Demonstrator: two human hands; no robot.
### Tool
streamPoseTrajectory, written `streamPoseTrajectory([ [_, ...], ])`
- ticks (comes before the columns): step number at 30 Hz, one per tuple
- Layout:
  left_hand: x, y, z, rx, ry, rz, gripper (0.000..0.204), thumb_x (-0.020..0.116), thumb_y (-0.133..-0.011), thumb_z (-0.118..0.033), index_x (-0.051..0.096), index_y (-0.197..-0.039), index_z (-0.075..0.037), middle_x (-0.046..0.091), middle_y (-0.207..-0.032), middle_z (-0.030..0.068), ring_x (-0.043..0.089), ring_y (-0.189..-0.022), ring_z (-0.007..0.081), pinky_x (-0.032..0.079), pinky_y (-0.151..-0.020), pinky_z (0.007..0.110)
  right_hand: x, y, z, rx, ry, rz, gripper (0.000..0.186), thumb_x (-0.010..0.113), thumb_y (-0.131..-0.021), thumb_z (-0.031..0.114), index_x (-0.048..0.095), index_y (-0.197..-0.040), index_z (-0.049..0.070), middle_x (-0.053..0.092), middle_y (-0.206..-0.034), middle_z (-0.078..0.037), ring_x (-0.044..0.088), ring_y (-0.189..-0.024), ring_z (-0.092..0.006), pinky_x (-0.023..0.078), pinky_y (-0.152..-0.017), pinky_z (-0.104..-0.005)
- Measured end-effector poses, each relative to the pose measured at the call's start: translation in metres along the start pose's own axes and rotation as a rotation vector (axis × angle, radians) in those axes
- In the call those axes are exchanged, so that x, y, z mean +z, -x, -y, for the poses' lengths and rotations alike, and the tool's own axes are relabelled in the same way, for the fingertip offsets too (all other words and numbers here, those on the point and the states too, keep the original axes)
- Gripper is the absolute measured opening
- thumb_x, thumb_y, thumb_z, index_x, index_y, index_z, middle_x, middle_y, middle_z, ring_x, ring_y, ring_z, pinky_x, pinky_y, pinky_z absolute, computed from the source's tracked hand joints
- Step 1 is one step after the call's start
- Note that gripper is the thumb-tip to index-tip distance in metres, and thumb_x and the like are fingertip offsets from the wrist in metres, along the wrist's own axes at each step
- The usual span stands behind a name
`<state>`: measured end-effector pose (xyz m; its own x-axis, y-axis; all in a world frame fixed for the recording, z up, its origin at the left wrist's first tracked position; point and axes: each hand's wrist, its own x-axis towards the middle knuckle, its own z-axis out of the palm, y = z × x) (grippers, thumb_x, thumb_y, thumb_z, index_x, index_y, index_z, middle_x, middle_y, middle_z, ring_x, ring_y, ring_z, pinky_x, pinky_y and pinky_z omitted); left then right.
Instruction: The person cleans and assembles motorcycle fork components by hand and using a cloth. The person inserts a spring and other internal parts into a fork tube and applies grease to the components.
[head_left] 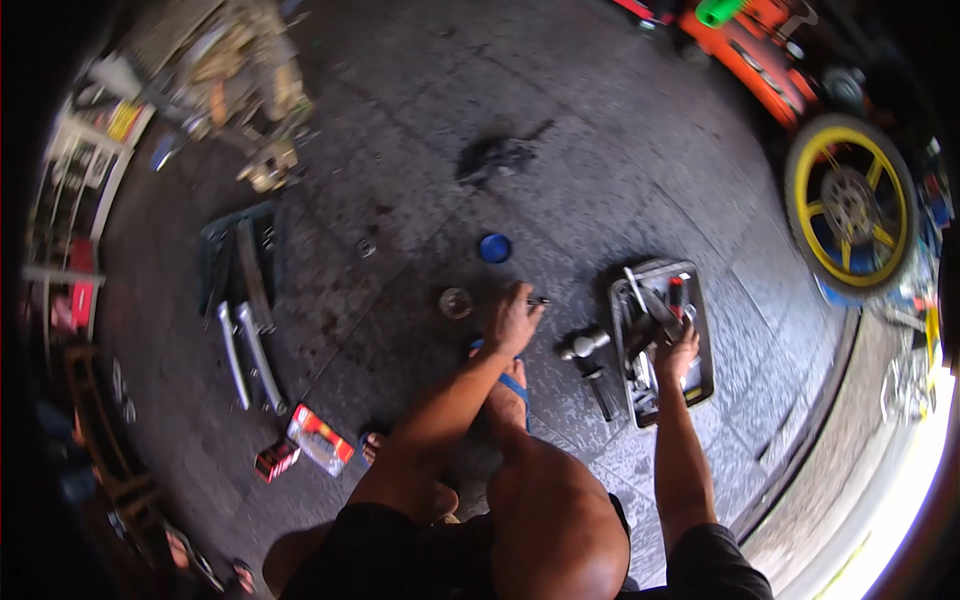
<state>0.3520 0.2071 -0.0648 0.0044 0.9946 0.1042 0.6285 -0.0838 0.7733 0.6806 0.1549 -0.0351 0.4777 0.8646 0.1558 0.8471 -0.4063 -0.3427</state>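
My left hand (514, 325) is closed on a small metal part (540, 302) over the floor, near a blue round lid (495, 248) and a small clear round container (456, 302). My right hand (676, 350) grips a grey metal tool (660, 312) over a metal tray (703, 370) of tools, which also holds a red-and-black handled item (676, 293); the exact kind of tool is unclear. Between my hands, left of the tray, lie a silver metal piece (586, 345) and a black handled piece (602, 392).
At left are a dark tray (212, 235) of metal parts, silver tubes (257, 358), packages (315, 438), a shelf (62, 200) and a cluttered heap (240, 70). At right stand an orange machine (745, 55) and a yellow wheel (850, 205) near a floor edge.
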Motion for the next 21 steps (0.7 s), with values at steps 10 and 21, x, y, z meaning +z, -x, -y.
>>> streamPoseTrajectory([
  [10, -0.045, 0.016, -0.105, -0.746, 1.008, 0.381, 0.062, 0.049, -0.099, -0.059, 0.055, -0.132, -0.007, 0.067, -0.118, 0.0134, 0.064, -0.102, 0.0233, 0.052, -0.084, 0.039, -0.109, 0.029, 0.17, -0.222, -1.053, 0.027, 0.052, 0.06, -0.098, 0.008, 0.041, -0.145, 0.0, 0.06, -0.127, -0.018, 0.058, -0.116, -0.0288, 0.044, -0.102, -0.0396],
  [21, -0.147, -0.015, -0.149, -0.526, 1.891, -0.078, 0.052, 0.042, -0.106, -0.049, 0.058, -0.13, -0.006, 0.066, -0.11, 0.0054, 0.063, -0.095, 0.0147, 0.053, -0.087, 0.033, -0.149, 0.065, 0.283, -0.487, -1.09, 0.664, 0.067, 0.05, -0.097, 0.01, 0.021, -0.158, 0.002, 0.048, -0.062, 0.005, 0.042, -0.058, -0.0064, 0.034, -0.057, -0.0235],
])
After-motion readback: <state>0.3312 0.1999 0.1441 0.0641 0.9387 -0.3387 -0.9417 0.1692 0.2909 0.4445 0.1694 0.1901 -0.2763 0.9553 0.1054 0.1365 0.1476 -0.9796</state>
